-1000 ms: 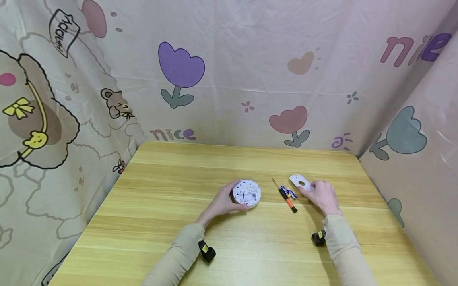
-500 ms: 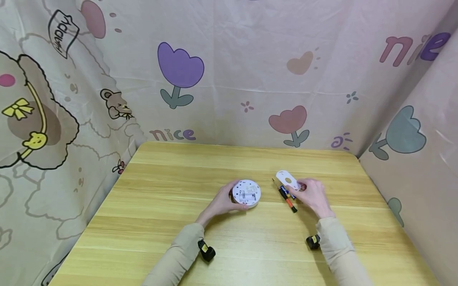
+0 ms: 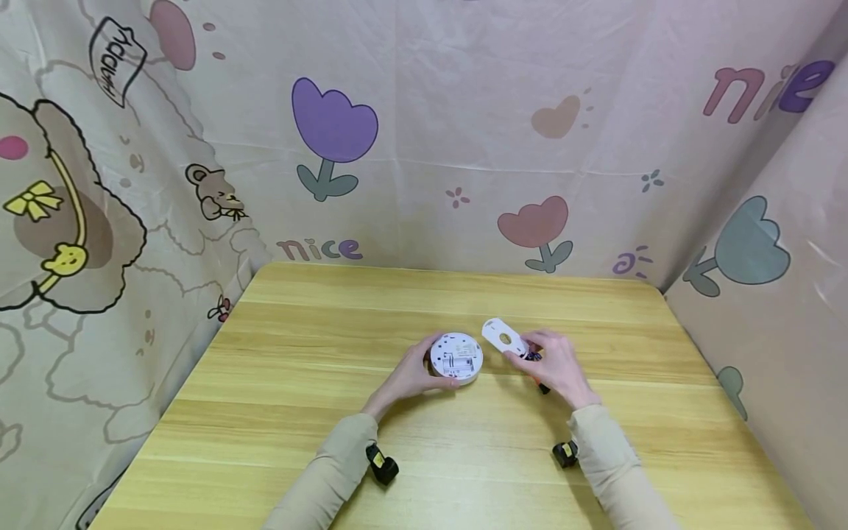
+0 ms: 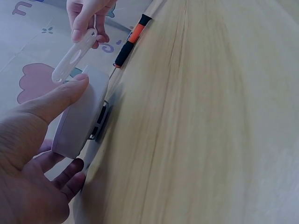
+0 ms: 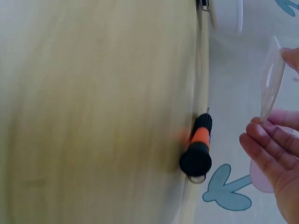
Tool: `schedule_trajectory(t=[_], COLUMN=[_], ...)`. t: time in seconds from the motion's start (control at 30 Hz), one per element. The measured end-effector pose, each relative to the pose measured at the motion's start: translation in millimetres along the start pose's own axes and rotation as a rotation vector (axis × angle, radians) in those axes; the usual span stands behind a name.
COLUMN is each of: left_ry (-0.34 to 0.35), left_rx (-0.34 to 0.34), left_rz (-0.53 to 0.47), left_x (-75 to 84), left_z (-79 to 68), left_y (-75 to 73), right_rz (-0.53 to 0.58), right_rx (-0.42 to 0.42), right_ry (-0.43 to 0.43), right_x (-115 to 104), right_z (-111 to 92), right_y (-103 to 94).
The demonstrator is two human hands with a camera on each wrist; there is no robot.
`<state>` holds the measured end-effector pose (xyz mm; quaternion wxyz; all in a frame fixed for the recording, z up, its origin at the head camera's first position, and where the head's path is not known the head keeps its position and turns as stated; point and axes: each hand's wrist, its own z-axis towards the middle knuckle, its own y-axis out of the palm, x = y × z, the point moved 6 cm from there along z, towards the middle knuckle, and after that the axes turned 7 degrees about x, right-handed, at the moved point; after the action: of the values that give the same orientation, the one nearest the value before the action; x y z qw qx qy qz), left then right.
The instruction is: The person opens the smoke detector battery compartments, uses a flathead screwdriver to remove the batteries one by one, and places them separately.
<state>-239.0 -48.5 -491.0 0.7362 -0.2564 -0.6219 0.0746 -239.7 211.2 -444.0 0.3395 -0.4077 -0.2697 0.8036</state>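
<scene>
On the left, my left hand (image 3: 412, 372) grips a round white device (image 3: 464, 350) by its edge, thumb in front and fingers behind. An uncovered battery compartment shows on its upward face. In the left wrist view the device's side (image 4: 83, 116) appears, with a small dark part beneath it near the tabletop. A thin white oblong plate (image 3: 493, 331) with a round hole is pinched at its right end by my right hand (image 3: 556, 362). This plate is held above the table, just right of the device and apart from it. Its edge (image 5: 271, 86) faces the right wrist camera.
A screwdriver (image 5: 202, 136) with a black and orange handle lies on the wooden table (image 3: 318, 324) below my right hand. Blue batteries (image 3: 534, 355) beside it are mostly hidden by that hand. A patterned curtain (image 3: 424, 132) hangs behind the table.
My right hand has carried the white plate leftward, over the screwdriver and batteries, close to the round device. My left hand and the device have stayed in place.
</scene>
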Motion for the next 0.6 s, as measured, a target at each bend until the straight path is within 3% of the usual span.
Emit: schedule_trajectory(t=[0.2, 0.6], left_ry=[0.027, 0.028], left_rx=[-0.01, -0.018], left_rz=[-0.02, -0.031], left_x=[1.7, -0.2], left_z=[0.8, 0.2], left_y=[-1.4, -9.1], right_rz=[0.057, 0.145], right_rx=[-0.041, -0.127], right_ry=[-0.106, -0.193], right_x=[-11.6, -27.9], right_z=[-0.3, -0.2], right_y=[9.9, 21.9])
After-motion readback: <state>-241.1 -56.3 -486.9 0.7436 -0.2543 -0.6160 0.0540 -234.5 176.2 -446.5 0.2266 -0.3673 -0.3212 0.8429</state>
